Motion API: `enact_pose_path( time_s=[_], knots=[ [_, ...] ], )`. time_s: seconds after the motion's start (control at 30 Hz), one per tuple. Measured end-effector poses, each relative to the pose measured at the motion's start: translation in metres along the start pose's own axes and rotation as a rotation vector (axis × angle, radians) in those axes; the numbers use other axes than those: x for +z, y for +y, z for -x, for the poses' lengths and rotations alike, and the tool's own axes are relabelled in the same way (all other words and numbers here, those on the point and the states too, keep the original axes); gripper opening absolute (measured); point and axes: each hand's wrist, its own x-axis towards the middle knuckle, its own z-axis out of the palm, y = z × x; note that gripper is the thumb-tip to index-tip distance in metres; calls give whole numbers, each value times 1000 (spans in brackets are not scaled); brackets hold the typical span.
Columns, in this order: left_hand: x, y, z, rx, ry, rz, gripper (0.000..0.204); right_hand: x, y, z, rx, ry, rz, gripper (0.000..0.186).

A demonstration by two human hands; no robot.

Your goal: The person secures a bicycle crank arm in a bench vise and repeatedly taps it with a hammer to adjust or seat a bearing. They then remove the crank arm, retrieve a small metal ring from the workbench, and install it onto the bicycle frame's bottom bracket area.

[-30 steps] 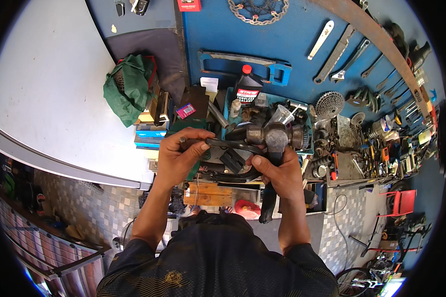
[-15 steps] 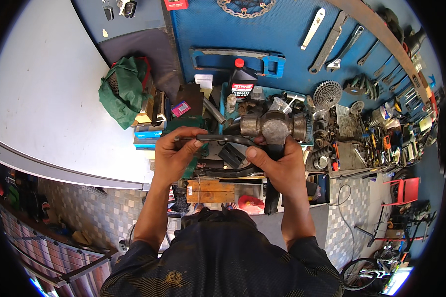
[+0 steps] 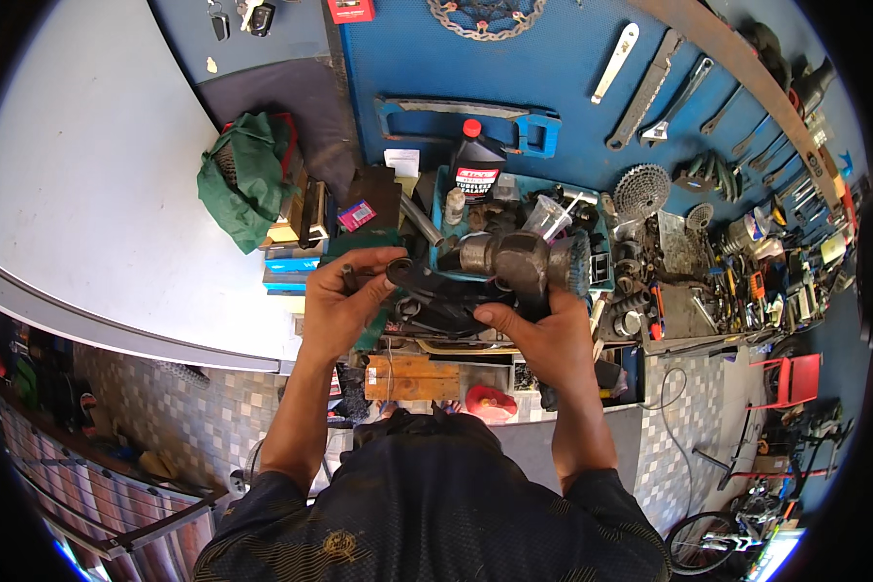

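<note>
While the left hand is pinching a black curved part and the right hand is clutching it with a hammer, that split grip may be inviting slippage.

Bright overall, edges fisheye-bent

Steel-headed hammer, curved black part

Cluttered workbench, teal tray, grey metal tube just beside it, hand tools crowded at right
</note>
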Motion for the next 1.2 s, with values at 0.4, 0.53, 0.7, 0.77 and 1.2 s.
enact_pose_path(
  time_s=[0.4,0.53,0.7,0.77,1.2],
  knots=[
    [-7,-1,4,-43,-126,122,40,14,59,-9,-199,6,-134,55],
    [-5,-8,2,-32,-66,74,40,18,65,-15,-210,-58,-58,55],
    [-11,-21,-4,-132,-11,-86,38,27,86,-23,-24,-112,-88,53],
    [-18,-26,-6,-133,-20,-188,37,32,98,-24,60,-94,-154,48],
    [-83,-44,-7,-78,297,-108,39,65,166,-46,171,-30,-104,38]
  ],
)
